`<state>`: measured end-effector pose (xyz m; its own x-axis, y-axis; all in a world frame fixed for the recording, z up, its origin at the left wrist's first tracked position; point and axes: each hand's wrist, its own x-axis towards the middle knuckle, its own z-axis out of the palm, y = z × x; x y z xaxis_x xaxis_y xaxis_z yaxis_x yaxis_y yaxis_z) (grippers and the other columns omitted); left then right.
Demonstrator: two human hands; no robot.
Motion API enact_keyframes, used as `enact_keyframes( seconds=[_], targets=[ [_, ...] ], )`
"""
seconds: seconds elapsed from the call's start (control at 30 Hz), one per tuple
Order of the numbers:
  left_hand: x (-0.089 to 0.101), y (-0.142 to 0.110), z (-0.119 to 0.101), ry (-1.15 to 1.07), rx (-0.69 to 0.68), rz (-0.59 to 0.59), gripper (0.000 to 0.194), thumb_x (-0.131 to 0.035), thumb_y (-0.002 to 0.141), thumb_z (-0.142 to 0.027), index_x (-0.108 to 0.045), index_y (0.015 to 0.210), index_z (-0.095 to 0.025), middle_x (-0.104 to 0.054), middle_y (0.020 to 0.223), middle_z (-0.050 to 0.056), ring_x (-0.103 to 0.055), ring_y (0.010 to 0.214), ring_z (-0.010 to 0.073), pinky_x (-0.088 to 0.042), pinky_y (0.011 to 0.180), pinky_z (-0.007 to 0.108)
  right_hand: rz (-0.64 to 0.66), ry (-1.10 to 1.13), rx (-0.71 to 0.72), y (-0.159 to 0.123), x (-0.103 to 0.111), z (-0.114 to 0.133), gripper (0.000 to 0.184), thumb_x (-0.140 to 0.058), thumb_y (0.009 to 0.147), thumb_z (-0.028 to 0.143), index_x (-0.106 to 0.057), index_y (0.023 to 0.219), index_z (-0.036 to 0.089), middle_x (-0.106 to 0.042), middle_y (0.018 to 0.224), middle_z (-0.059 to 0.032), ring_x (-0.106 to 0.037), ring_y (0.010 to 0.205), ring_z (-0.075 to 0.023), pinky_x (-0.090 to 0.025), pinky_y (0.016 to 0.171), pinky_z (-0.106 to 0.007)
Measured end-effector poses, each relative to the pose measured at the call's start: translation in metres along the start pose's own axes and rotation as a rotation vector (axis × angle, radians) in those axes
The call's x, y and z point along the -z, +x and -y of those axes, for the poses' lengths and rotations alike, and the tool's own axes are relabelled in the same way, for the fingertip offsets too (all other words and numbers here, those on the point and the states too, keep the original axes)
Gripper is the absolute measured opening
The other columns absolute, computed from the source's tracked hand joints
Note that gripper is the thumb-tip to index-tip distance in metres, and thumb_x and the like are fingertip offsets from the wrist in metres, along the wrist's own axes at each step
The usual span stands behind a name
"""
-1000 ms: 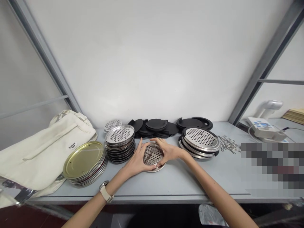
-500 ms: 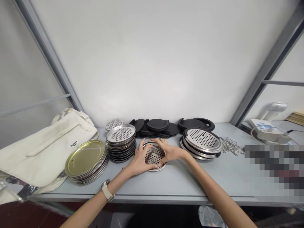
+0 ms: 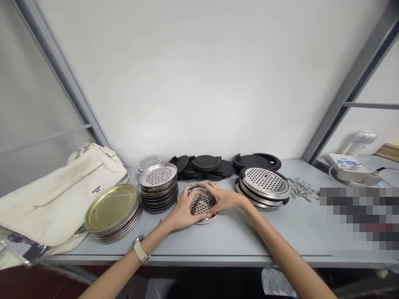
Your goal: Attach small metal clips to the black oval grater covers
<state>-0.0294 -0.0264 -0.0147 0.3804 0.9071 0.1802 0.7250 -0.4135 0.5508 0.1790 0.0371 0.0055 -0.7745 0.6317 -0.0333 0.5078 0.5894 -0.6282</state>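
A round metal grater plate (image 3: 202,202), its face full of slanted holes, lies on the grey table in front of me. My left hand (image 3: 186,209) curls round its left rim, thumb at the near edge. From the other side, my right hand (image 3: 220,198) clasps the right rim, and the two thumbs almost meet at the front. The fingertips at the far rim are partly hidden. Just left stands a tall stack of similar grater plates (image 3: 158,175). To the right is a pile of larger perforated metal discs (image 3: 264,182) with black rims.
Black plastic rings and discs (image 3: 206,163) lie along the wall. Gold-topped round lids (image 3: 112,207) are stacked at left beside a cream cloth bag (image 3: 59,195). Small metal clips (image 3: 301,190) lie at right, near a white box (image 3: 349,168) with a cable. The table's front edge (image 3: 218,261) runs below my forearms.
Almost nothing differs. Both hands stay on the grater plate's rim, and the view has shifted very slightly.
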Motion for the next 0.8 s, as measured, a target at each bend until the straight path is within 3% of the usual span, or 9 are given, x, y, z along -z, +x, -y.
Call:
enact_keyframes(
  seconds=[0.27, 0.47, 0.67, 0.8],
  targets=[
    [-0.001, -0.002, 0.001, 0.019, 0.000, 0.042, 0.066, -0.070, 0.070, -0.048, -0.042, 0.127, -0.030, -0.019, 0.148, 0.009, -0.011, 0.140, 0.0362, -0.021, 0.110, 0.057, 0.001, 0.001, 0.025, 0.001, 0.001, -0.008, 0.101, -0.079, 0.059, 0.050, -0.029, 0.142, 0.023, -0.037, 0.131, -0.0113, -0.032, 0.126, -0.0310, -0.028, 0.106, -0.046],
    [-0.001, -0.002, 0.002, -0.009, -0.010, 0.056, 0.079, -0.068, 0.066, -0.062, -0.039, 0.131, -0.028, -0.021, 0.148, 0.011, -0.012, 0.140, 0.0366, -0.020, 0.110, 0.058, 0.023, 0.008, 0.025, 0.000, 0.004, -0.008, 0.084, -0.078, 0.058, 0.052, -0.046, 0.131, 0.024, -0.042, 0.125, -0.0077, -0.036, 0.122, -0.0291, -0.029, 0.106, -0.042],
    [-0.006, 0.000, 0.010, 0.020, -0.037, 0.082, 0.103, -0.072, 0.055, -0.068, -0.030, 0.138, -0.024, -0.014, 0.151, 0.017, -0.007, 0.141, 0.0393, -0.016, 0.109, 0.060, -0.018, 0.012, 0.019, -0.001, 0.006, -0.004, 0.060, -0.068, 0.072, 0.054, -0.052, 0.121, 0.022, -0.049, 0.116, -0.0071, -0.042, 0.116, -0.0264, -0.034, 0.101, -0.038],
    [-0.009, 0.000, 0.015, 0.011, -0.060, 0.045, 0.102, -0.074, 0.056, -0.064, -0.031, 0.139, -0.023, -0.018, 0.150, 0.017, -0.009, 0.140, 0.0394, -0.017, 0.110, 0.059, -0.046, -0.018, 0.049, 0.001, 0.005, -0.005, 0.044, -0.063, 0.079, 0.047, -0.054, 0.114, 0.021, -0.052, 0.112, -0.0068, -0.044, 0.114, -0.0245, -0.035, 0.100, -0.037]
  ],
)
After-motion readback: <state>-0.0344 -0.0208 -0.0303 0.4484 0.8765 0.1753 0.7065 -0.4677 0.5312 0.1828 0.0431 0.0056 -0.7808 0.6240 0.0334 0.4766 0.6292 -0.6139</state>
